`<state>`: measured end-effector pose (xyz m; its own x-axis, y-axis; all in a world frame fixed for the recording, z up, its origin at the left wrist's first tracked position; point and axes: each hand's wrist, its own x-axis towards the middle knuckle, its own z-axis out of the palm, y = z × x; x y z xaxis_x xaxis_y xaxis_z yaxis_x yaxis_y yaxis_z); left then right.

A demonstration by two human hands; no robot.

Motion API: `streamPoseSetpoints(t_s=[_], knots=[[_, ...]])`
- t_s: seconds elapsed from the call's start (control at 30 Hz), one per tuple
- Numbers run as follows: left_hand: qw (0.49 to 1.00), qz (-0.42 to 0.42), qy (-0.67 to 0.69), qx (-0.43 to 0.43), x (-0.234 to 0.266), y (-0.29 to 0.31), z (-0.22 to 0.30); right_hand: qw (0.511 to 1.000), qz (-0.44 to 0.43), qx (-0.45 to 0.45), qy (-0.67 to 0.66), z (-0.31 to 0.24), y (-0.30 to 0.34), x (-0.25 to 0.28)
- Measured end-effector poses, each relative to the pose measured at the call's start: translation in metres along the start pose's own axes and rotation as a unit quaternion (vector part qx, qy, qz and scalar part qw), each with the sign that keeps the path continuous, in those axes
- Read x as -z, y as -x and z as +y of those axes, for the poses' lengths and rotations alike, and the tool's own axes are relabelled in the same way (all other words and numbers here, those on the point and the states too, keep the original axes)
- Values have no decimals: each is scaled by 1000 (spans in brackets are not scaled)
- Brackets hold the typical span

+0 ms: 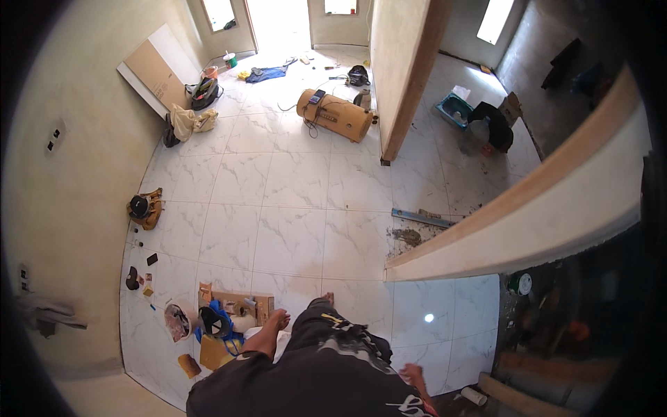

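My left hand (279, 320) hangs beside my dark trousers, its fingers loosely bent and apart, with nothing visible in it. It is nearest to a flattened piece of cardboard (262, 303) and a blue bag (226, 342) with a black cap (214, 320) on top. Low on the right, my right hand (413, 375) hangs away from my body above the white tiles. Its fingers are slightly blurred and loosely apart, and no object shows in it. One bare foot (328, 298) stands on the tiled floor (290, 236).
A whitish bucket (178, 321) stands left of the bag. Ahead lies a large brown cardboard cylinder (336, 115). A spirit level (422, 218) lies by the wall opening on the right. Boards (154, 71) lean on the left wall; a blue basin (455, 111) sits in the side room.
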<state>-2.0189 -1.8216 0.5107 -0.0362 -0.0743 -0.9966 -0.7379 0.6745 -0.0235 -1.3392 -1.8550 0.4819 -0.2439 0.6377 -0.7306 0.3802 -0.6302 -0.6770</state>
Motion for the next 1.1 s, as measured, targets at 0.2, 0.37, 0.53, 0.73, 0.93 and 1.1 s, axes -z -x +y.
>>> streamPoseSetpoints(t_s=[0.2,0.37,0.53,0.73,0.93,1.1], knots=[[984,-55,119,-124,70,-2,113,949,-9,61,310,-108,-78,-143],[965,-35,22,-258,-9,77,239,948,21,39,314,-252,-171,-141],[947,-42,-27,-318,-27,142,367,970,126,-203,32,-433,-285,-137],[956,-1,-20,-294,-30,157,469,931,161,-184,270,-570,-518,-80],[919,49,345,-186,68,86,466,975,-10,112,190,-903,-660,-330],[979,53,148,-126,35,38,524,949,-37,243,198,-1090,-705,-433]])
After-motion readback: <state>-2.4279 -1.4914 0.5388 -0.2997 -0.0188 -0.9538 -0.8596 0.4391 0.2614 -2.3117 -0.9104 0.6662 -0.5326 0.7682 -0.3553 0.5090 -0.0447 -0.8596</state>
